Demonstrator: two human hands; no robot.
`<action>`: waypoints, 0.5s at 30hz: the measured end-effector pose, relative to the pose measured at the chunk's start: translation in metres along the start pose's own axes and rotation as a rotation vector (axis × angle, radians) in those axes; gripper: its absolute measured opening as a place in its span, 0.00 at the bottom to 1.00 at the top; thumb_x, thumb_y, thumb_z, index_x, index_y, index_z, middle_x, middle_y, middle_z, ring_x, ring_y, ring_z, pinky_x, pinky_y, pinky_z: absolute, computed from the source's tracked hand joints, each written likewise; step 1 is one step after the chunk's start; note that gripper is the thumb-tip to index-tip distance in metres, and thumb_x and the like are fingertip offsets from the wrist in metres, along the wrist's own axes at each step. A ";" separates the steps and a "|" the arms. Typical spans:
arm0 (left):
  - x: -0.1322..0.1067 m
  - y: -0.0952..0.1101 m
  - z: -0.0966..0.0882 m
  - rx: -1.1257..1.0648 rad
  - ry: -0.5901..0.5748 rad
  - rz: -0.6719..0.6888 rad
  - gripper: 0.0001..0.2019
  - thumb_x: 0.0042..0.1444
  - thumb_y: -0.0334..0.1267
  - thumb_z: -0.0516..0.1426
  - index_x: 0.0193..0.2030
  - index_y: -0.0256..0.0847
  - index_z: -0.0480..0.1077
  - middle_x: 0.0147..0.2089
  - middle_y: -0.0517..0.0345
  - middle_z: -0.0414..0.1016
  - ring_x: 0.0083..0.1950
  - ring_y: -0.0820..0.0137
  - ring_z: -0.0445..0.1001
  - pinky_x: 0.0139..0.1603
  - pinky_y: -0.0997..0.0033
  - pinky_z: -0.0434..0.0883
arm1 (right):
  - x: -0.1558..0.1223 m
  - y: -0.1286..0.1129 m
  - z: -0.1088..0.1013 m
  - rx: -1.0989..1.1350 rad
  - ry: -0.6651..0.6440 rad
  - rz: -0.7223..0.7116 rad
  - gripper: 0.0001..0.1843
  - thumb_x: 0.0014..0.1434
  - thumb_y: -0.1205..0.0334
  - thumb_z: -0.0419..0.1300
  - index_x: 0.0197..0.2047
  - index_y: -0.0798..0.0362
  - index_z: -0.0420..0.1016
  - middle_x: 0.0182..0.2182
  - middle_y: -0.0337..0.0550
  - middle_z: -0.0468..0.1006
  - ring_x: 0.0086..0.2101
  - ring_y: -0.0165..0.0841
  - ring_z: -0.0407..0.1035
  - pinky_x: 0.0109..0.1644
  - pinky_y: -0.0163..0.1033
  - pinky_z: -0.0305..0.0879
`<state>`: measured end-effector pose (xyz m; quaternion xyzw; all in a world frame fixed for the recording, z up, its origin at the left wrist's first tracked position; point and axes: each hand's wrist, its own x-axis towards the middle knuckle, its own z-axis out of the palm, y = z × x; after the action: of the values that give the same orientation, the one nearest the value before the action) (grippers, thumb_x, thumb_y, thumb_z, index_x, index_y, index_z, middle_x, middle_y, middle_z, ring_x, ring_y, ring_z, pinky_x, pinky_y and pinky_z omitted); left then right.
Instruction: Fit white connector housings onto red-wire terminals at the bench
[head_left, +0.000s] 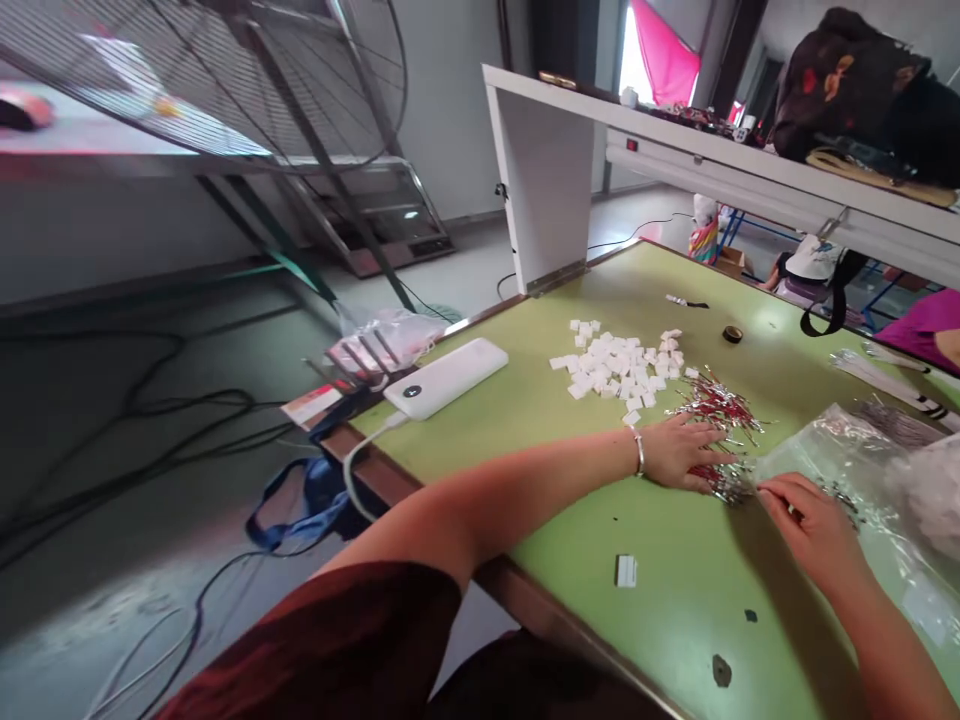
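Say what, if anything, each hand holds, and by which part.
Left hand lies spread on the red wires, no hold visible. Right hand curls beside the clear plastic bag; whether its grip holds anything is unclear.

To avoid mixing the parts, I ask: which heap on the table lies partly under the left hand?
The heap of red pieces with silvery ends: the left hand spreads over part of it. The heap of white pieces has no hand on it.

Blocks (615, 362) between power bank (450, 378) and wire pieces (718, 402)

All lie on the table (690, 620). Right of the wire pieces lies a plastic bag (836, 445); behind them, a tape roll (733, 334). A shelf (585, 101) spans the table's far side.
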<state>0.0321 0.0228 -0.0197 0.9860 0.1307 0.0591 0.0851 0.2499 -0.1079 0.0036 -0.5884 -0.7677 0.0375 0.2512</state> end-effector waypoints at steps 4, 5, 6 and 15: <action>0.001 0.003 -0.001 0.032 0.008 -0.012 0.30 0.64 0.54 0.49 0.69 0.46 0.54 0.72 0.45 0.50 0.71 0.55 0.52 0.67 0.42 0.46 | -0.003 -0.004 0.002 -0.029 -0.018 -0.047 0.13 0.63 0.55 0.52 0.37 0.48 0.77 0.34 0.44 0.79 0.32 0.34 0.73 0.35 0.38 0.69; -0.002 0.009 0.000 0.030 0.014 -0.011 0.31 0.63 0.56 0.49 0.69 0.45 0.54 0.71 0.43 0.51 0.70 0.54 0.53 0.67 0.41 0.47 | -0.004 -0.005 0.002 -0.030 -0.016 -0.047 0.13 0.63 0.55 0.52 0.37 0.48 0.76 0.35 0.44 0.79 0.32 0.35 0.73 0.35 0.39 0.69; -0.007 0.016 0.002 0.022 0.021 -0.005 0.33 0.62 0.57 0.49 0.69 0.43 0.54 0.71 0.42 0.52 0.70 0.52 0.54 0.67 0.40 0.47 | -0.005 -0.004 0.002 -0.026 -0.018 -0.047 0.13 0.63 0.54 0.52 0.37 0.48 0.76 0.35 0.44 0.79 0.33 0.35 0.74 0.36 0.39 0.69; -0.044 0.019 -0.029 -0.269 0.351 -0.311 0.17 0.67 0.40 0.46 0.57 0.40 0.68 0.61 0.48 0.67 0.61 0.65 0.66 0.60 0.59 0.65 | 0.006 -0.007 -0.012 0.003 -0.107 0.024 0.14 0.61 0.52 0.53 0.37 0.47 0.77 0.34 0.43 0.80 0.33 0.36 0.74 0.38 0.40 0.69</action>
<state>-0.0096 -0.0022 0.0080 0.9085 0.2845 0.2323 0.1993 0.2479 -0.1076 0.0185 -0.5941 -0.7730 0.0730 0.2101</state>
